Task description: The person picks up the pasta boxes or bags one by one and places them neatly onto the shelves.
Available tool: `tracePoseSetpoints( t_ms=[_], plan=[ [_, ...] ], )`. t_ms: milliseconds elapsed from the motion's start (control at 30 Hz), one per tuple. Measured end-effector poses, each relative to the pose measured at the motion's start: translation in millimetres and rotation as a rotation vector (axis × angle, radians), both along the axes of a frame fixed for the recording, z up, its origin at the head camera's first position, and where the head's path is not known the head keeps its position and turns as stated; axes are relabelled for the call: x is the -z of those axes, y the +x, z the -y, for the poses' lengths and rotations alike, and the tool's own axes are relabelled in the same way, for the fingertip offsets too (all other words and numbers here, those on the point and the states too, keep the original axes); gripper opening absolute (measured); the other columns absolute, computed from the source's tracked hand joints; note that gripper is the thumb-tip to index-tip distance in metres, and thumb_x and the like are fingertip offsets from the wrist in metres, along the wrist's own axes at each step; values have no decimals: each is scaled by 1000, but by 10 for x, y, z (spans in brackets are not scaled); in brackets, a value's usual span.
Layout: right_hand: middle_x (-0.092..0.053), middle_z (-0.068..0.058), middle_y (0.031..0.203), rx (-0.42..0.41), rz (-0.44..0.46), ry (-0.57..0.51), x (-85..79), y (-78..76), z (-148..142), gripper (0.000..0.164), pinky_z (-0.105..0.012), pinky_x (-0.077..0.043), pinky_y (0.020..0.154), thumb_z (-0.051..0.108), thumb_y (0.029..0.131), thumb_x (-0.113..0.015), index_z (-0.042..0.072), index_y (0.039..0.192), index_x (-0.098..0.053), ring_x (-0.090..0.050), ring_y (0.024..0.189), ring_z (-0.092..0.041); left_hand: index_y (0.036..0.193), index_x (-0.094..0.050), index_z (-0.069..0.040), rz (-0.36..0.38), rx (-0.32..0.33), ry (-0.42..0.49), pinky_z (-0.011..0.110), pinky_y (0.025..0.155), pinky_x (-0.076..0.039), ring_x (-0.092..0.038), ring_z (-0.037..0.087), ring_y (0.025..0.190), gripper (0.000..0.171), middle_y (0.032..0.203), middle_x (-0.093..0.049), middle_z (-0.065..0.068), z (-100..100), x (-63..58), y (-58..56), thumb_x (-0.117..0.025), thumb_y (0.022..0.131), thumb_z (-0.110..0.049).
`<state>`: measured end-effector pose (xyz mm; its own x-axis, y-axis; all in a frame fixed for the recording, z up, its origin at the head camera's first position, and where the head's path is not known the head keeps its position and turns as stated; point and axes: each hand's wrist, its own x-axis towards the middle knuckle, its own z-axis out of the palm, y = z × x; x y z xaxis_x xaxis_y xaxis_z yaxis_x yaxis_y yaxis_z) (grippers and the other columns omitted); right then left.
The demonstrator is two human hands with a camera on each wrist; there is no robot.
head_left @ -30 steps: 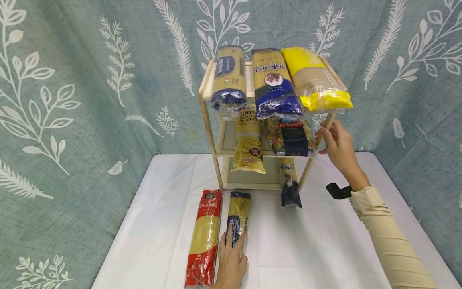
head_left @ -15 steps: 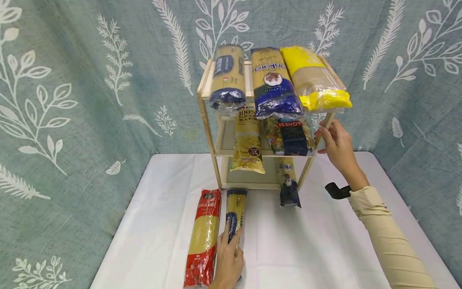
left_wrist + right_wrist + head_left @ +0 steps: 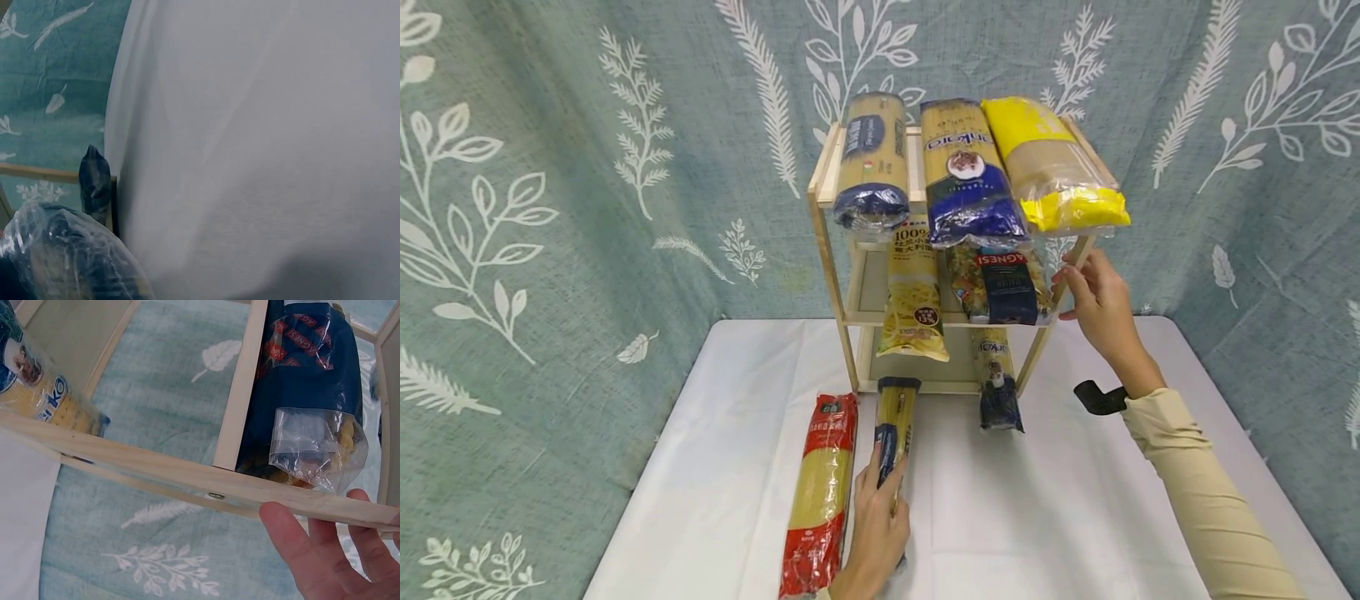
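My left hand (image 3: 877, 525) grips a slim pack of spaghetti (image 3: 895, 417) with dark blue ends, its far end raised in front of the rack's bottom shelf. Crinkled clear plastic at one end of this pack (image 3: 75, 259) fills the lower left of the left wrist view; the fingers are hidden there. On the right, my right hand (image 3: 1103, 312) holds the upright of a three-tier wooden rack (image 3: 831, 267). In the right wrist view, the thumb and fingers (image 3: 284, 528) lie against the wooden post (image 3: 187, 481), beside an Agnesi pasta bag (image 3: 306, 381).
Left of the spaghetti lies a red noodle pack (image 3: 822, 492) on the white tablecloth (image 3: 1015, 517). Three packs sit on the top shelf, among them a yellow one (image 3: 1060, 167). A yellow pasta bag (image 3: 913, 300) overhangs the middle shelf; an Ankara pack (image 3: 997, 379) juts out below.
My left hand has closed round the spaghetti pack, which it earlier touched with spread fingers, and the pack's far end has risen toward the rack. The right hand stays on the upright.
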<state>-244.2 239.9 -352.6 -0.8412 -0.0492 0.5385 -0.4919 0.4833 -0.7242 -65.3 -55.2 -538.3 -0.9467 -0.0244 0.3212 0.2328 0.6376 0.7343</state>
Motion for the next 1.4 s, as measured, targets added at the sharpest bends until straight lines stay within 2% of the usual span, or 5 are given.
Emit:
tracePoseSetpoints(
  t_ms=[300, 467, 800, 1100, 1400],
  plan=[
    [-61, -23, 100, -1, -5, 14, 7, -11, -3, 28, -23, -55, 52, 15, 102, -42, 0, 125, -45, -59, 98, -37, 128, -58, -2, -25, 49, 48, 50, 86, -51, -39, 40, 121, 56, 148, -25, 29, -94, -80, -146, -57, 75, 16],
    [-61, -23, 99, -3, -10, 13, 2, -16, -11, 27, -25, -55, 51, 14, 102, -42, -1, 125, -45, -60, 93, -37, 128, -58, -1, -31, 68, 68, 48, 83, -52, -38, 41, 121, 54, 147, -25, 30, -154, -143, -219, -55, 77, 16],
    [-61, -24, 99, -13, -17, 10, 5, -2, -1, 27, -21, -54, 51, 14, 102, -41, -1, 125, -45, -59, 94, -39, 127, -60, -1, -51, 76, 85, 54, 89, -45, -38, 41, 121, 50, 147, -26, 30, -247, -200, -365, -55, 79, 13],
    [-61, -22, 97, -1, -18, 8, 18, -7, -3, 29, -30, -56, 52, 16, 103, -40, -2, 125, -46, -60, 91, -33, 126, -59, 1, -111, 84, 99, 58, 88, -43, -40, 44, 119, 51, 145, -28, 32, -334, -242, -517, -54, 78, 16],
    [-61, -21, 97, 7, -12, 14, 22, 0, -1, 30, -30, -56, 52, 18, 103, -40, -2, 126, -45, -59, 90, -33, 126, -60, 1, -88, 86, 108, 59, 92, -40, -40, 45, 119, 49, 146, -28, 30, -415, -284, -657, -52, 79, 14]
  ],
)
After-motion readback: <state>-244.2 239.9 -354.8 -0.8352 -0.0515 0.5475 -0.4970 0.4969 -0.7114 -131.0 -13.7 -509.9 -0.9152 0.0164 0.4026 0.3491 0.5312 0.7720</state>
